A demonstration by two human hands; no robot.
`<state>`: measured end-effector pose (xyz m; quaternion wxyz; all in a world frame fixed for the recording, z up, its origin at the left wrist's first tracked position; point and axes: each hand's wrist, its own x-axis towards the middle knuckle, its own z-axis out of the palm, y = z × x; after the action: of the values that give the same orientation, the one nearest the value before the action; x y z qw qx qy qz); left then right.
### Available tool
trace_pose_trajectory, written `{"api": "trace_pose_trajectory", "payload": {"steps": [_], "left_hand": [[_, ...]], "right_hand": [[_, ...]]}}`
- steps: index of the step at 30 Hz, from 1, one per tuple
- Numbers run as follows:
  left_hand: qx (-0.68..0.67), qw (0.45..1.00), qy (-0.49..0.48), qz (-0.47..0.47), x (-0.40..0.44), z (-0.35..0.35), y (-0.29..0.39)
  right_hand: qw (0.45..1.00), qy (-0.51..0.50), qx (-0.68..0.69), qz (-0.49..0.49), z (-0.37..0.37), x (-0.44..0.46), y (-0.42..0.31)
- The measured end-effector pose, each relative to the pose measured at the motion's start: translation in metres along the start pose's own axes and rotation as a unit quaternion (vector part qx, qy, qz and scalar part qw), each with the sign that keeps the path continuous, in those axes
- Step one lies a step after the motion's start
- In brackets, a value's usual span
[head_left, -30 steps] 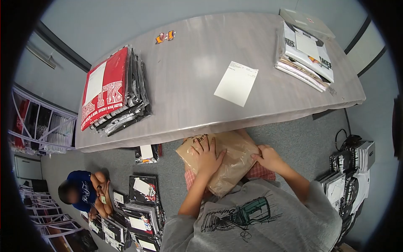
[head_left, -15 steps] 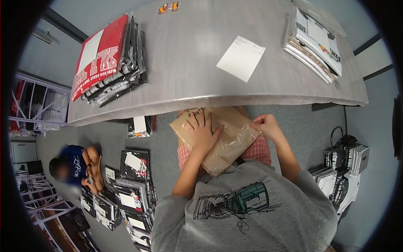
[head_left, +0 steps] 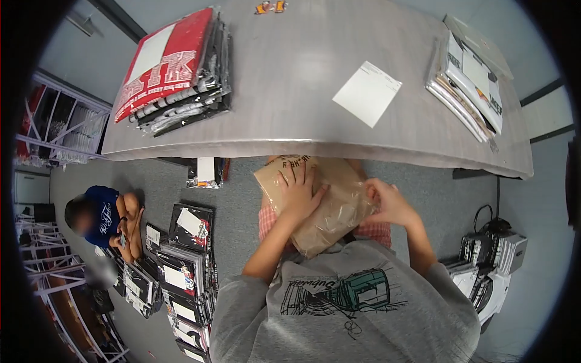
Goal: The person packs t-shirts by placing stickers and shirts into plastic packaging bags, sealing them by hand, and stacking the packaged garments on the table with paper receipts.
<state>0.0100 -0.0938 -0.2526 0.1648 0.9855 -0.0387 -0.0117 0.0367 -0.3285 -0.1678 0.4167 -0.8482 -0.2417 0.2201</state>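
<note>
A folded tan garment in a clear plastic bag (head_left: 339, 209), with black lettering at its top edge, lies across my lap just below the table edge. My left hand (head_left: 299, 192) rests flat on its upper left part, fingers spread. At the bag's right edge is my right hand (head_left: 390, 204), its fingers and thumb curled round the plastic there. The fingertips are partly hidden against the bag.
On the grey table (head_left: 278, 91) are a stack of bagged garments with a red one on top (head_left: 166, 66), a white paper sheet (head_left: 368, 94), another garment stack (head_left: 469, 85) and small orange wrappers (head_left: 270, 7). Bagged garments (head_left: 181, 275) stand on the floor. A person (head_left: 109, 215) sits left.
My right hand has gone from a fingertip pinch at the bag's upper right corner to curling round its right edge, slightly lower. My left hand stays flat on the bag. The view has shifted slightly.
</note>
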Motion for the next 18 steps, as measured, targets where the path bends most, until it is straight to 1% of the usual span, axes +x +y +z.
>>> {"api": "trace_pose_trajectory", "payload": {"steps": [2,3,4,6,7,9,10,12,13,15,16,17,18], "left_hand": [[-0.001,1.0,0.008,-0.001,0.0,0.003,-0.002],[-0.002,1.0,0.001,-0.003,0.0,0.003,-0.003],[-0.003,1.0,-0.007,-0.004,0.0,0.003,-0.002],[-0.009,1.0,-0.002,-0.004,-0.001,0.001,-0.003],[-0.015,1.0,-0.001,-0.003,-0.002,0.0,-0.004],[-0.009,1.0,0.001,-0.001,-0.003,0.0,-0.004],[-0.006,1.0,-0.001,0.006,-0.004,0.001,-0.004],[-0.006,1.0,0.002,-0.002,-0.003,0.002,-0.003],[-0.007,1.0,0.003,-0.008,-0.001,0.003,-0.002],[-0.01,1.0,0.004,-0.013,-0.001,0.006,-0.002],[-0.008,1.0,0.001,-0.016,-0.001,0.006,-0.002],[-0.007,1.0,0.009,-0.018,0.0,0.005,-0.003],[-0.02,1.0,-0.002,-0.019,0.0,0.005,-0.004]], "right_hand": [[0.985,0.077,-0.156,-0.005,0.02,0.011,0.002],[0.981,0.002,-0.195,0.001,0.021,0.018,0.0],[0.98,0.001,-0.198,-0.003,0.018,0.018,-0.002],[0.965,-0.194,-0.169,-0.049,0.005,0.018,-0.01],[0.964,-0.195,-0.172,-0.054,-0.003,0.014,-0.02],[0.933,-0.306,-0.129,-0.14,-0.016,0.001,-0.041],[0.932,-0.308,-0.131,-0.141,-0.013,0.001,-0.046],[0.943,-0.195,-0.243,-0.114,-0.003,0.003,-0.059],[0.942,-0.195,-0.249,-0.115,0.012,0.007,-0.055],[0.935,-0.033,-0.292,-0.199,0.047,0.012,-0.034],[0.932,-0.032,-0.298,-0.204,0.047,0.009,-0.035],[0.925,-0.114,-0.296,-0.21,0.048,0.009,-0.037],[0.911,-0.195,-0.293,-0.214,0.048,0.009,-0.04]]}}
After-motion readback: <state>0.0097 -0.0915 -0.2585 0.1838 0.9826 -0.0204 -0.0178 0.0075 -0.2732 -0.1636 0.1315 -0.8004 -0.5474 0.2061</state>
